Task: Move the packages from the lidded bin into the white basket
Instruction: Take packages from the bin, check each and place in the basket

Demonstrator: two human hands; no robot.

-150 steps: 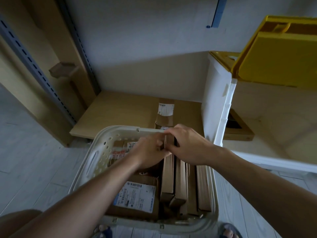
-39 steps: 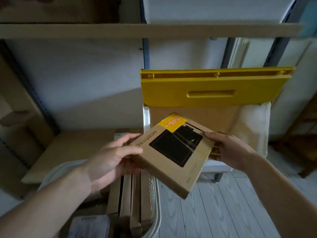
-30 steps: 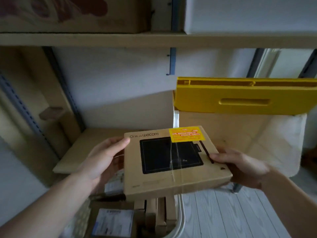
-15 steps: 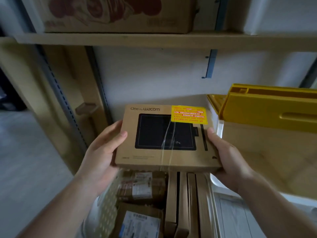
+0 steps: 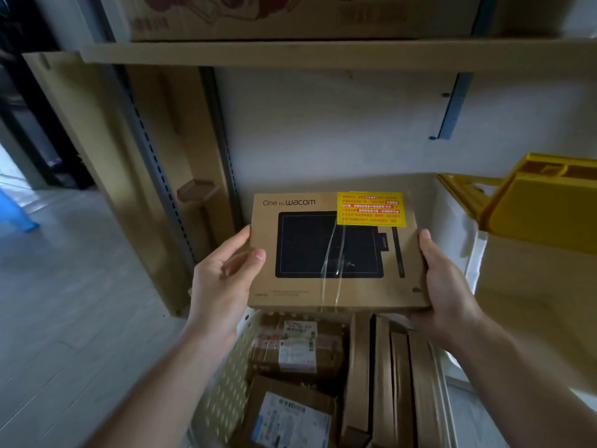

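We hold the Wacom tablet box [image 5: 336,250] flat and face-up between both hands, just above the far end of the white basket [image 5: 223,392]. Our left hand [image 5: 223,279] grips its left edge, thumb on top and fingers curled beneath; our right hand [image 5: 447,286] clasps the right edge the same way, thumb along the side.

To do this step well, we judge it best to turn the box onto its edge and slide it in beside the upright cardboard boxes [image 5: 387,376] that fill the right side of the basket. We should keep both hands on it until its lower edge is seated, since the clear tape across its face looks slick. Laid flat on the parcels instead, it would probably rock.

In the left half of the basket lie two kraft parcels: one with a white shipping label [image 5: 295,350] farther off, and another labelled parcel [image 5: 290,415] nearer us. The lidded bin [image 5: 458,240] stands just right of the basket, its yellow lid [image 5: 546,205] raised open. What is left inside it we cannot tell.
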